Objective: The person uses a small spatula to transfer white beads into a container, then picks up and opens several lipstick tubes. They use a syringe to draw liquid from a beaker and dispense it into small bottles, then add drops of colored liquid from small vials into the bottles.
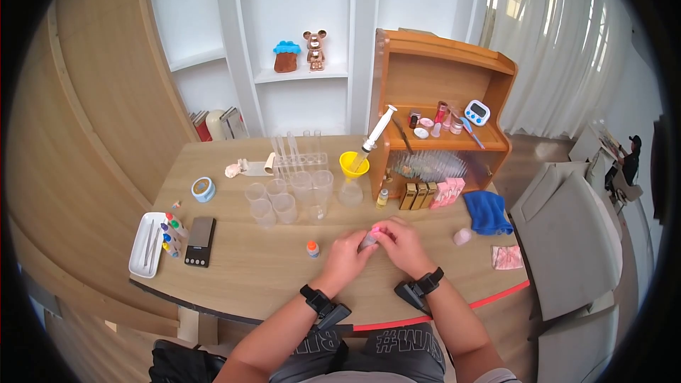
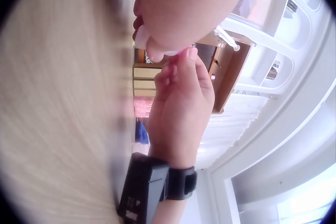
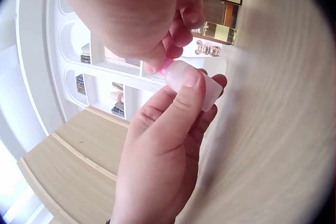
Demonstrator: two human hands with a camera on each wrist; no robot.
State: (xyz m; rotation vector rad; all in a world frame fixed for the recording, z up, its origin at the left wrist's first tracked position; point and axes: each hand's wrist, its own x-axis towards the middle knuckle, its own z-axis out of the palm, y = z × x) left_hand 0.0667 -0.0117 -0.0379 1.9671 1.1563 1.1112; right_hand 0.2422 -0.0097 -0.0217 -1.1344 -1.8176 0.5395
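Note:
Over the front middle of the table, both hands meet at a small translucent white squeeze bottle [image 3: 211, 92]. My left hand [image 1: 343, 258] grips its body, the thumb lying along the side in the right wrist view. At the bottle's top, my right hand [image 1: 404, 248] pinches a bright pink cap [image 3: 166, 65]. In the left wrist view, the left hand hides most of the bottle. A small bottle with an orange cap [image 1: 312, 249] stands on the table left of the hands.
Clear plastic cups [image 1: 285, 208], a test tube rack [image 1: 301, 161] and a yellow funnel [image 1: 354, 164] with a syringe [image 1: 379, 129] stand beyond the hands. Leftward are a black scale [image 1: 201, 241] and white tray [image 1: 150, 245]; rightward, a wooden cabinet [image 1: 443, 64] and blue cloth [image 1: 487, 213].

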